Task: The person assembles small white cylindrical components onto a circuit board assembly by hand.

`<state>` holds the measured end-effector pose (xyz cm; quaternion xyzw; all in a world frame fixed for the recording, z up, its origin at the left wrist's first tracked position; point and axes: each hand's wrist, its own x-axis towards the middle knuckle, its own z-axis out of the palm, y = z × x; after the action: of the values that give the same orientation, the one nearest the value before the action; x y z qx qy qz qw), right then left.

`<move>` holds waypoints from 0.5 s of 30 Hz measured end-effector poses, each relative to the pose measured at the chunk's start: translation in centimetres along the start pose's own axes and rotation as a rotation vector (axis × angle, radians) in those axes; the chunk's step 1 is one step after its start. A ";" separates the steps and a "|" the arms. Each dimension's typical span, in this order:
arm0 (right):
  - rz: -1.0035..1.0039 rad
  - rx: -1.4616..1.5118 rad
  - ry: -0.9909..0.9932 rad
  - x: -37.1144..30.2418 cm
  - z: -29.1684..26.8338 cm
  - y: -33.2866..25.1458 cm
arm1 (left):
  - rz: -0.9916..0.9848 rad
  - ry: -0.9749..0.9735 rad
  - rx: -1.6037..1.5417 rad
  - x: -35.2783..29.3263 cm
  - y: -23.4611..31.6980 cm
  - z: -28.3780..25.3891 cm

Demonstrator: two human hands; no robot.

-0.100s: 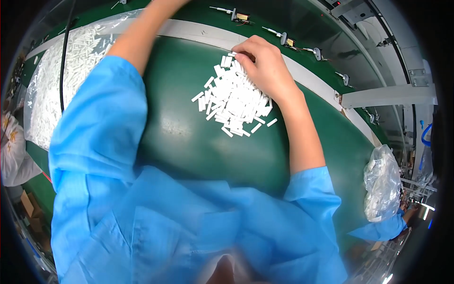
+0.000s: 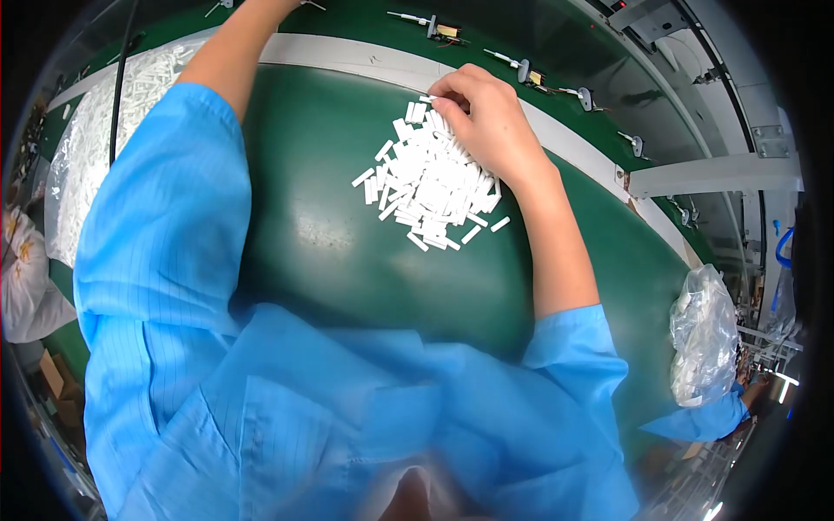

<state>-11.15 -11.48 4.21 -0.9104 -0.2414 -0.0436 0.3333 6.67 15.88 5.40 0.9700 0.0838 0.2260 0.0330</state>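
My right hand rests at the upper right of a loose pile of small white tubes on the green work surface. Thumb and index finger close together over a white tube at the pile's top edge, with the other fingers curled behind. My left forearm stretches up across the pale rail to the top edge of the picture, which cuts off the left hand. Close to that wrist, the pale tip of a small part shows on the green strip beyond the rail.
A clear bag full of white tubes lies at the left behind a hanging black cable. Beyond the pale rail, several small assemblies stand in a row. A crumpled plastic bag and another person's blue sleeve are at right.
My left arm has shifted left and further up, taking its hand out of the picture. The right hand and the pile have stayed almost still.
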 end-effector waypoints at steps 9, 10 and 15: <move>0.053 0.094 0.163 0.3 -0.1 1.1 | -0.169 -0.596 -0.317 1.3 0.3 -1.8; 0.098 0.162 0.185 0.5 0.0 1.4 | -0.156 -0.611 -0.486 1.9 -0.2 -0.9; 0.297 0.570 0.214 0.9 0.0 3.7 | -0.098 -0.611 -1.398 -0.2 4.8 0.9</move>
<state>-8.60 -13.53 2.27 -0.7962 -0.0723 -0.0205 0.6003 7.61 11.09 4.99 0.7379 -0.0487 -0.0538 0.6710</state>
